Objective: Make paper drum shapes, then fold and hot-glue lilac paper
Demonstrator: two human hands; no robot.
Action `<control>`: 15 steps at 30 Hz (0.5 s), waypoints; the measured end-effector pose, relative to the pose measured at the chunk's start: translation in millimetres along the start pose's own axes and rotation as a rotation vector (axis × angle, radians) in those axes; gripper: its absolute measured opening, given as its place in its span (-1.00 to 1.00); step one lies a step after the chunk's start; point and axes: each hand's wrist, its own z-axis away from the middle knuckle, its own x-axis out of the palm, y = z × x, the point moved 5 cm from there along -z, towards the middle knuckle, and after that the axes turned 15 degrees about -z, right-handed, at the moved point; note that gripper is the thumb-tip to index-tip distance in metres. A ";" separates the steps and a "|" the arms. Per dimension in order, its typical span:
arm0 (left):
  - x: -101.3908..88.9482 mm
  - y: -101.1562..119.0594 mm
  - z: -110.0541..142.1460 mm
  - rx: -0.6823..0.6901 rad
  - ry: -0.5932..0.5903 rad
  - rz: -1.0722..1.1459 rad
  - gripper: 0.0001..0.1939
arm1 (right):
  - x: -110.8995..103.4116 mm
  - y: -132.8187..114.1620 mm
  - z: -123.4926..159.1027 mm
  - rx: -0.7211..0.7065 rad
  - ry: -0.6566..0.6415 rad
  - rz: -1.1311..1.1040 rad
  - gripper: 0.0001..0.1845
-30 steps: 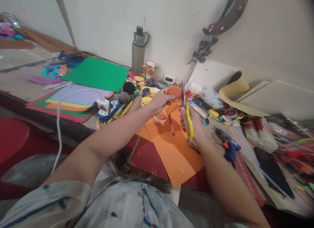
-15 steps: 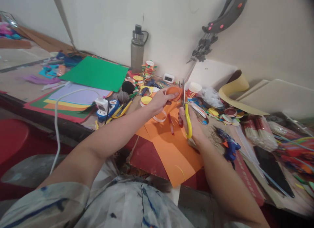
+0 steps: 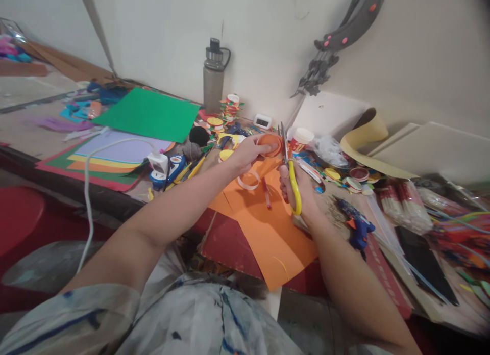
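Pinched in my left hand (image 3: 250, 153) is a round orange paper piece (image 3: 270, 145), held up above the table. My right hand (image 3: 300, 186) grips a pair of scissors with yellow handles (image 3: 294, 189), blades pointing up and away beside the right edge of the orange piece. Whether the blades touch the paper, I cannot tell. Below both hands lies an orange sheet (image 3: 275, 243). On it rest a pale paper ring (image 3: 248, 180) and a red pen (image 3: 266, 193).
A grey bottle (image 3: 213, 84) stands by the wall. Coloured sheets (image 3: 153, 112) and a blue device with a white plug (image 3: 168, 171) lie left. A paper cup (image 3: 301, 139) and a blue glue gun (image 3: 358, 225) are on the right. A white cable (image 3: 87, 192) hangs over the front edge.
The scissors have tilted slightly, their blade tips shifting a little to the left. Both hands keep their grip, and the orange piece stays nearly in place.
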 end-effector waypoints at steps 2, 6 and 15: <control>-1.7 1.0 -1.1 0.000 -0.015 0.012 -0.83 | -1.1 -2.3 2.4 0.036 0.028 0.005 -0.33; -4.6 2.5 -0.8 -0.019 0.009 0.050 -0.80 | -0.6 -8.7 6.0 0.044 0.033 0.040 -0.31; -2.4 -0.5 -2.3 0.009 -0.016 0.093 -0.83 | 5.2 -5.1 -0.3 0.033 -0.024 -0.015 -0.29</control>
